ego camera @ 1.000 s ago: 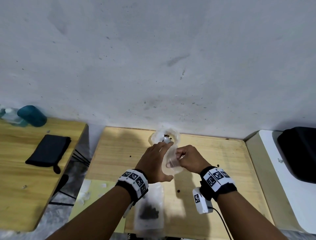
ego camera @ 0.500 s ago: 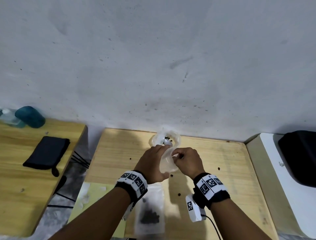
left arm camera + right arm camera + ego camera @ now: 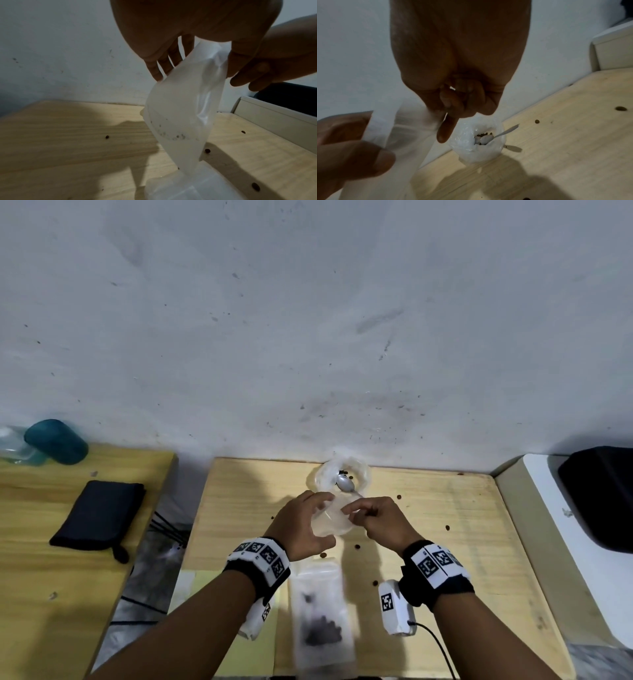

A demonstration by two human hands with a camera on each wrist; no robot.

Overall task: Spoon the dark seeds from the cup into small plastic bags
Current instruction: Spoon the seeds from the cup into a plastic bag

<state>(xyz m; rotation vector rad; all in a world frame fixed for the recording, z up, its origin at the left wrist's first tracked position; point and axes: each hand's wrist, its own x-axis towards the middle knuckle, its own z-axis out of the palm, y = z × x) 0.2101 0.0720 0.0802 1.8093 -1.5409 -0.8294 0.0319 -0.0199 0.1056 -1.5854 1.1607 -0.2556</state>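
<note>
A small clear plastic bag (image 3: 330, 520) hangs between my two hands above the wooden table (image 3: 445, 559). My left hand (image 3: 303, 525) curls round its left side, thumb underneath. My right hand (image 3: 371, 517) pinches the bag's top right edge. In the left wrist view the bag (image 3: 185, 115) hangs limp with a few specks inside, its lower end touching another bag. Just beyond my hands, near the wall, stands the translucent cup (image 3: 356, 474). It holds dark seeds (image 3: 482, 134) and a spoon (image 3: 502, 133).
A clear bag with dark seeds inside (image 3: 320, 621) lies flat near the table's front edge. Loose seeds (image 3: 447, 528) are scattered over the tabletop. A black pouch (image 3: 97, 517) and a teal bottle (image 3: 56, 441) sit on the left table. A white unit (image 3: 555, 529) stands to the right.
Both hands stay on the bag and have shifted a little toward the cup. The bag now looks rounder between them.
</note>
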